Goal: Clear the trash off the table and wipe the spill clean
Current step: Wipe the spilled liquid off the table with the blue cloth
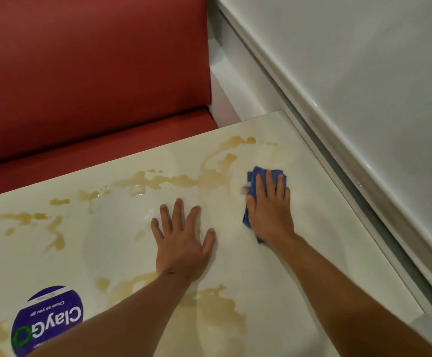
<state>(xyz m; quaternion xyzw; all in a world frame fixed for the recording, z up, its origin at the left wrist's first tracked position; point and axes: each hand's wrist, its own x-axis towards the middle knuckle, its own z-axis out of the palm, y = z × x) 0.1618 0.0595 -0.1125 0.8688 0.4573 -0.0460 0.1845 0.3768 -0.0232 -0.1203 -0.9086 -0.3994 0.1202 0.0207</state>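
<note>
1. Right hand (267, 202) lay flat on a folded blue cloth (254, 188), fingers straight and spread, pressing it onto the table (312, 228) near the far right corner. Palm-down press, not a curled grip.
2. Left hand (181, 235) was flat on the bare tabletop just beside the right one, fingers splayed, holding nothing; it looked like a brace.
3. The cloth showed past the fingertips and along the thumb side, with a corner sticking out below the wrist. Most of it was hidden under the palm.
4. The spill (209, 176), brownish liquid, lay mainly to the left of the cloth hand and a bit beyond it. Its long axis ran roughly left to right across the far half of the table, from the far right corner area toward the left edge.
5. More brown patches sat near the person, under and between the forearms, and at the near left.
6. The right hand was nearer the closest stretch of spill, touching or almost touching it; judged next stroke: sweep left along that band.
7. The patch around the cloth looked paler and smeared, so judged wiping partly done, plenty left.
8. No loose trash in view. A round purple sticker (47, 320) sat on the table near left.
9. Red bench seat (93, 86) stood behind the table, white wall ledge (338, 124) along the right.
</note>
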